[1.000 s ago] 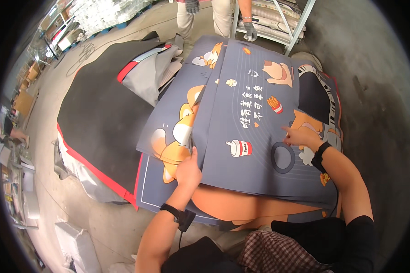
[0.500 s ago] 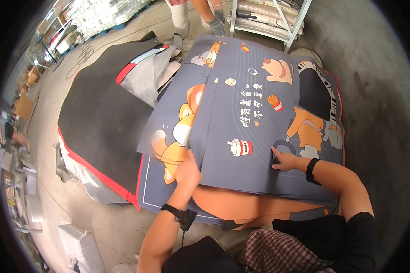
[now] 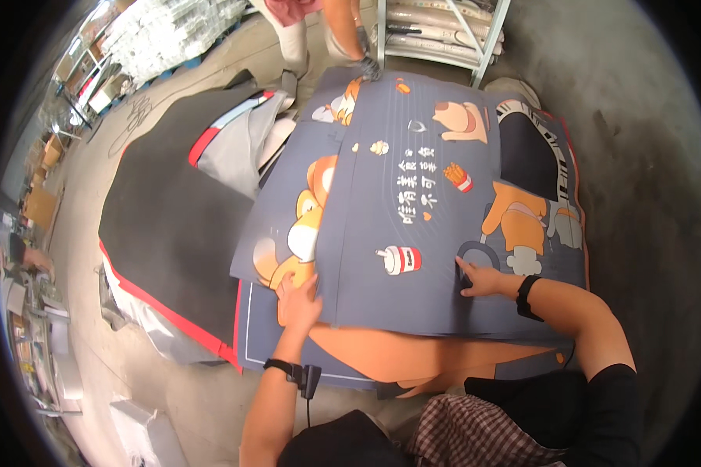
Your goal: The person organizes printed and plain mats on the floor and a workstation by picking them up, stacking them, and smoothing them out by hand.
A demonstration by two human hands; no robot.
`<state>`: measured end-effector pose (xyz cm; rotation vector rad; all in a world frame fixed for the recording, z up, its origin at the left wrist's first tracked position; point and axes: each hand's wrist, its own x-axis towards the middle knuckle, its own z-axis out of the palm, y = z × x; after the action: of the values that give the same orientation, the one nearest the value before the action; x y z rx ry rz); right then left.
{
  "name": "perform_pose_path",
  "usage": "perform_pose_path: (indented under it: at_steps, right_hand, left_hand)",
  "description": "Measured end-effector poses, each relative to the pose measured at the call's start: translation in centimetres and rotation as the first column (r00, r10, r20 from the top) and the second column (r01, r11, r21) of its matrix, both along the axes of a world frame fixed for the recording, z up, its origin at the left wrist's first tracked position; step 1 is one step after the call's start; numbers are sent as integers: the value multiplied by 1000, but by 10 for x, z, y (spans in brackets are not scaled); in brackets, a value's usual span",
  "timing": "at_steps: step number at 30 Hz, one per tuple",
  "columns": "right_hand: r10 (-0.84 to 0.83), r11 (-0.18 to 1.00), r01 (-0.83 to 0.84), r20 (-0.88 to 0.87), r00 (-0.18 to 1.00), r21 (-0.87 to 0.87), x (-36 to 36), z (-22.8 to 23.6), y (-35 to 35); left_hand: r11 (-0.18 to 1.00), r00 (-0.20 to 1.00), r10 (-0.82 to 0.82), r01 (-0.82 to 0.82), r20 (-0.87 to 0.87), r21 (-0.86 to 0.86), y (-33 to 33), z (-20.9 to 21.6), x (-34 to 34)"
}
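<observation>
A large grey-blue floor mat [image 3: 366, 265] printed with cartoon animals, a drink cup and fries lies on top of other mats. My left hand [image 3: 297, 302] rests on its near left part, over an orange cartoon animal, with fingers apart and holding nothing that I can see. Farther right, my right hand [image 3: 481, 279] lies on the same mat beside a printed dark ring, index finger stretched out and thumb apart. Below the near edge, an orange printed mat [image 3: 397, 350] shows. At the far edge a co-worker's gloved hand [image 3: 368, 68] touches the mat.
A dark grey mat with red edging [image 3: 179, 210] spreads on the left. A metal rack [image 3: 483, 58] with stacked rolls stands at the far right. Wrapped white bundles [image 3: 163, 31] are at the back left, and a white block [image 3: 144, 432] lies on the floor near left.
My left hand has shifted left from the upper layer's edge, its fingers spreading. The right hand stays on the mat. The co-worker's gloved hand has come down onto the far edge.
</observation>
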<state>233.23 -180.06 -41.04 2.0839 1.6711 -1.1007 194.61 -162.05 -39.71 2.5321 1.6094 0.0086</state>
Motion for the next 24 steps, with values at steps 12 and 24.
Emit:
perform_pose_path:
  at_steps: [12,24]
  right_hand:
    - [46,997,-43,-50,998,59,-6,-2,-11]
    - [15,999,-18,-77,997,-34,-7,5,-7]
  left_hand:
    - [504,428,-165,811,888,-297,-79,49,90]
    - [474,702,-355,704,617,-528,-128,10,66]
